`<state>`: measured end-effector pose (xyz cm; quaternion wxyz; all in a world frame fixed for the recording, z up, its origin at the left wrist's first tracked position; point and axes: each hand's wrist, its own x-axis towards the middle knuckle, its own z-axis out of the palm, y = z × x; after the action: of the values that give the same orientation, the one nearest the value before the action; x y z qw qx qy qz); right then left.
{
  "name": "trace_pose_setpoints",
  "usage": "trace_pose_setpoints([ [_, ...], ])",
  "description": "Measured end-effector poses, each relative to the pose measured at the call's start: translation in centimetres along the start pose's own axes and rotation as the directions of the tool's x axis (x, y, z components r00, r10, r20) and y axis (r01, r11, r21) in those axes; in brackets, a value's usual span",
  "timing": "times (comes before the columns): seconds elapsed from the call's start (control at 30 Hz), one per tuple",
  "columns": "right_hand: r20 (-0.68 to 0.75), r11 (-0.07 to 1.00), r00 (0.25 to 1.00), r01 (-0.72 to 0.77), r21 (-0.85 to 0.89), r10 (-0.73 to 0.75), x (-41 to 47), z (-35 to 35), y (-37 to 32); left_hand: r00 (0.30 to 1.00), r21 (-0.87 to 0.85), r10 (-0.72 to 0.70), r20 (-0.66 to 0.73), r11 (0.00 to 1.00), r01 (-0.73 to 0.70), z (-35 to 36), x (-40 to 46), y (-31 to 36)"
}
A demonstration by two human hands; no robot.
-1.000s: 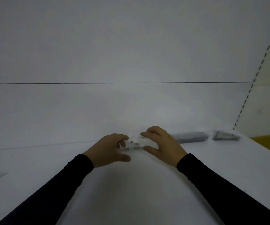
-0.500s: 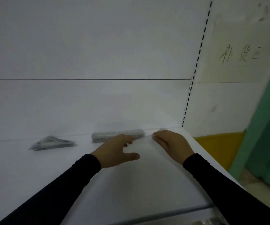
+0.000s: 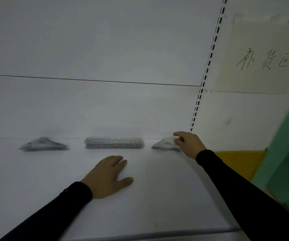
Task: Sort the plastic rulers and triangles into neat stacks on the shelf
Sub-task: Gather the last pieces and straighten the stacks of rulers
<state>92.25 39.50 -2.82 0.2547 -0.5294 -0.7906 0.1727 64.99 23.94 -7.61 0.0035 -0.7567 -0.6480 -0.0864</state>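
Three stacks of clear plastic lie along the back of the white shelf (image 3: pixel 157 197). A triangle stack (image 3: pixel 42 145) is on the left, a ruler stack (image 3: pixel 114 142) in the middle, and another triangle stack (image 3: pixel 164 145) on the right. My right hand (image 3: pixel 189 144) is at the right end of that right stack, fingers loosely bent and touching its top; I see nothing gripped. My left hand (image 3: pixel 109 174) lies flat on the shelf in front of the ruler stack, holding nothing.
A slotted upright (image 3: pixel 202 84) marks the shelf's right end. Beyond it is a wall with a handwritten paper sign (image 3: pixel 262 60), a yellow strip (image 3: pixel 236 160) and a green surface (image 3: pixel 283 153). The shelf's front edge (image 3: pixel 157 234) runs along the bottom.
Both hands held a clear piece together before. Now my right hand has reached the right triangle stack, and my left hand has let go and dropped flat onto the shelf. The view swung right.
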Motion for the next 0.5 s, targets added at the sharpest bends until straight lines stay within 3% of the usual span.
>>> trace_pose_setpoints([
  [0.17,-0.047,1.000,0.999,0.005,0.012,-0.005,1.5,1.0,-0.1,1.000,-0.011,-0.007,-0.001,1.000,0.007,-0.1,-0.1,0.2],
  [0.37,-0.066,0.958,0.993,-0.072,0.279,0.094,2.3,1.3,0.4,1.000,-0.012,-0.023,-0.005,1.000,0.023,0.1,0.0,0.0],
  [0.5,-0.098,0.984,0.989,-0.093,0.150,0.108,2.1,2.0,0.9,1.000,-0.020,-0.021,0.002,1.000,0.021,0.1,0.0,0.0],
])
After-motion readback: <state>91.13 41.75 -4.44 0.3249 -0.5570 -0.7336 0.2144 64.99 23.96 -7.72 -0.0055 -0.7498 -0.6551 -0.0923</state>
